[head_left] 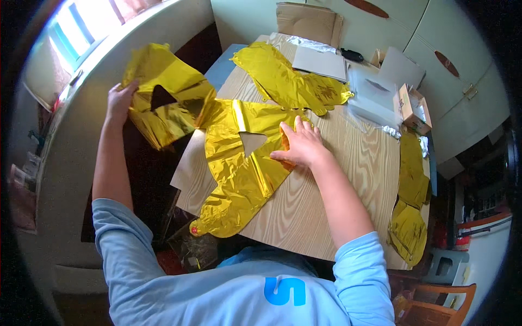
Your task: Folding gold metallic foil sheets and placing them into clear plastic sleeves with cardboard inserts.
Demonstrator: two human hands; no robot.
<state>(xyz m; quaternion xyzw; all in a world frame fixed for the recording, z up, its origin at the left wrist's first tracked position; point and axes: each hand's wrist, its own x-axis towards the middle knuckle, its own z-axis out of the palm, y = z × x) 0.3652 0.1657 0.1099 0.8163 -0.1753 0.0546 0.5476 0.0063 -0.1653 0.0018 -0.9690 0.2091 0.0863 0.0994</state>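
A flat, uninflated gold foil balloon (228,190) with a cut-out opening lies across the near left of the table, its lower tip hanging at the front edge. My left hand (123,99) is closed on the edge of a raised gold foil section (185,117), which hangs off the table's left side and has an opening too. This section meets the foil on the table; I cannot tell whether both are one piece. My right hand (300,142) rests on the balloon's right edge with fingers spread, gripping nothing.
Another gold foil balloon (277,76) lies at the far side of the wood-grain table (348,201). Further gold foil (409,201) drapes along the right edge. Clear plastic sheeting (375,95), a small open box (415,108) and a grey flat box (319,62) sit at the back right.
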